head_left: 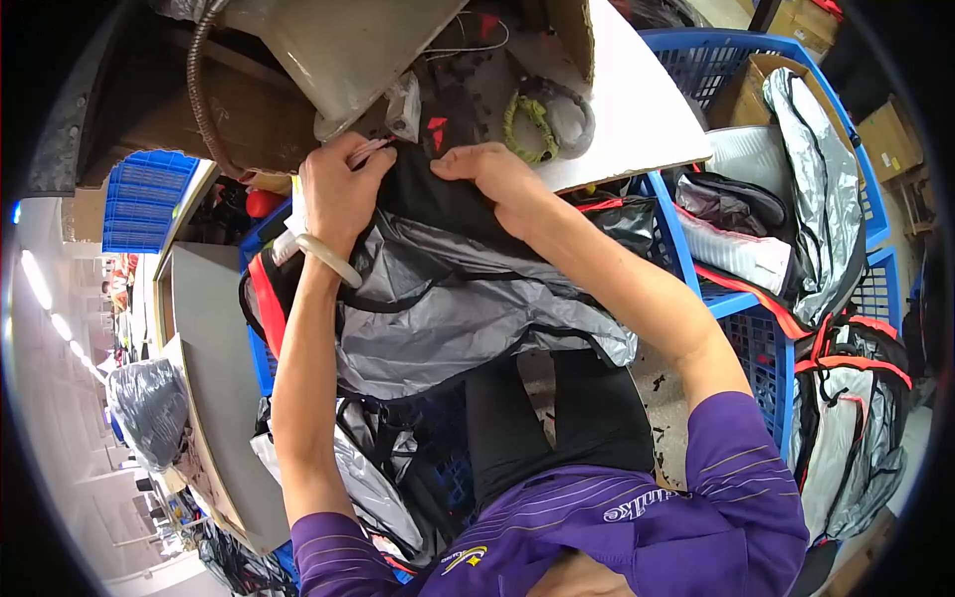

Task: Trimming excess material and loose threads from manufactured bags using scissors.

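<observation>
A sewn piece of black and silver fabric (438, 328) with dark binding hangs from the table edge over my lap. My left hand (336, 189) is closed at its upper left edge, thumb and fingers pinched around a slim pale-pink object (366, 151) whose kind I cannot make out. A pale bangle (328, 261) circles my left wrist. To the right, my right hand (489, 177) pinches the black part of the fabric between thumb and forefinger. Just beyond both hands stands a beige machine housing (348, 60); a small whitish block (404, 105) sits beside its lower end.
The white tabletop (637, 109) carries a yellow-green band (527, 127), dark scraps and red bits. Blue plastic crates (686, 239) at right hold silver-and-black sewn pieces (811, 179). A flexible metal conduit (197, 90) hangs at upper left. More silver pieces (368, 478) lie left of my legs.
</observation>
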### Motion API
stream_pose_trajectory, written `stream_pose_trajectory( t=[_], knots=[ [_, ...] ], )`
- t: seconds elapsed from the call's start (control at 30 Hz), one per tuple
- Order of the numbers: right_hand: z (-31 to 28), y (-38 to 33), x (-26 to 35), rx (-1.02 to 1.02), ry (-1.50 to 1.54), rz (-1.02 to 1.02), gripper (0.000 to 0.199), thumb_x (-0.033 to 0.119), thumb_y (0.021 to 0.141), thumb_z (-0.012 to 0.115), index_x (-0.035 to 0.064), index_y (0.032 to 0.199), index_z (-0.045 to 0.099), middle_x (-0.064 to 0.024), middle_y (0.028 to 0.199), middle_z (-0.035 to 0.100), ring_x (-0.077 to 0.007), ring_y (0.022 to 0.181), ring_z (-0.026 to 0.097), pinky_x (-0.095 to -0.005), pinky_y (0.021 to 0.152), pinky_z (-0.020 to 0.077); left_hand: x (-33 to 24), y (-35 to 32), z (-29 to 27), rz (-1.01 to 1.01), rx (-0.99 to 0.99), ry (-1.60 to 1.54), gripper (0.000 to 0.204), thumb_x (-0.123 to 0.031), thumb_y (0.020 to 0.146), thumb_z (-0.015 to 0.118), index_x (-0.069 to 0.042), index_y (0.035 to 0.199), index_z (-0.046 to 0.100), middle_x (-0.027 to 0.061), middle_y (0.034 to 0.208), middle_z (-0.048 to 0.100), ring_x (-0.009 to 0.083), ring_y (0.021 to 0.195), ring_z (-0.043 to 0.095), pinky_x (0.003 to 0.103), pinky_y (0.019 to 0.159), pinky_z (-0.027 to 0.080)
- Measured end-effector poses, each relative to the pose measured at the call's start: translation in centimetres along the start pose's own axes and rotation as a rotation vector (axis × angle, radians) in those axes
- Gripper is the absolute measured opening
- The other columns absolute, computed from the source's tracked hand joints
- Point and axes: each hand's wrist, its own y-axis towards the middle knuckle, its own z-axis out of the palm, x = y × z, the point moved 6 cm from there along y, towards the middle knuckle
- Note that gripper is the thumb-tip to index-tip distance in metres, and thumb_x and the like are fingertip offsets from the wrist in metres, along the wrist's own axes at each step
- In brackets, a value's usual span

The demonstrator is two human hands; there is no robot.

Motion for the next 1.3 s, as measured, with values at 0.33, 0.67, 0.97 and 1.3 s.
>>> stream_pose_trajectory(
  t=[0.33,0.67,0.97,1.3],
  knots=[
    [0.2,0.1,0.2,0.043,0.058,0.003,0.008,0.004,0.084,0.060,-0.0008,0.081,0.065,-0.0032,0.083,0.064,-0.0098,0.078,0.057,-0.0218,0.074,0.0441,0.1,-0.1,0.2,0.066,-0.057,-0.182,0.022,-0.015,0.074,0.070,0.004,0.081,0.064,0.0097,0.059,0.055,0.0088,0.059,0.048,0.027,0.057,0.043],
    [-1.7,-8.3,-2.0,0.036,-0.014,0.184,0.021,0.022,0.088,0.063,0.0008,0.088,0.066,-0.0003,0.079,0.061,-0.0070,0.072,0.053,-0.0212,0.065,0.0416,-4.9,-9.8,-1.8,0.025,0.176,0.007,0.019,-0.016,0.076,0.071,0.000,0.082,0.064,0.0140,0.066,0.062,0.0232,0.056,0.058,0.031,0.056,0.045],
    [3.8,-19.0,-3.9,0.320,-1.807,-0.970,0.041,0.024,0.063,0.076,0.0105,0.098,0.058,-0.0126,0.088,0.063,-0.0294,0.077,0.063,-0.0386,0.072,0.0452,-6.1,-36.4,-6.5,0.109,0.425,-0.038,0.057,-0.011,0.061,0.080,-0.001,0.113,0.057,0.0111,0.081,0.059,0.0284,0.071,0.055,0.036,0.068,0.043],
    [7.8,-29.7,-4.5,0.574,-1.633,-0.907,0.013,0.022,0.069,0.059,0.0094,0.065,0.058,-0.0121,0.056,0.057,-0.0316,0.053,0.060,-0.0439,0.046,0.0435,-2.9,-37.4,-11.5,-0.035,-0.072,0.123,0.043,0.001,0.059,0.077,-0.003,0.100,0.064,0.0144,0.090,0.064,0.0347,0.085,0.061,0.040,0.075,0.049]
  ],
)
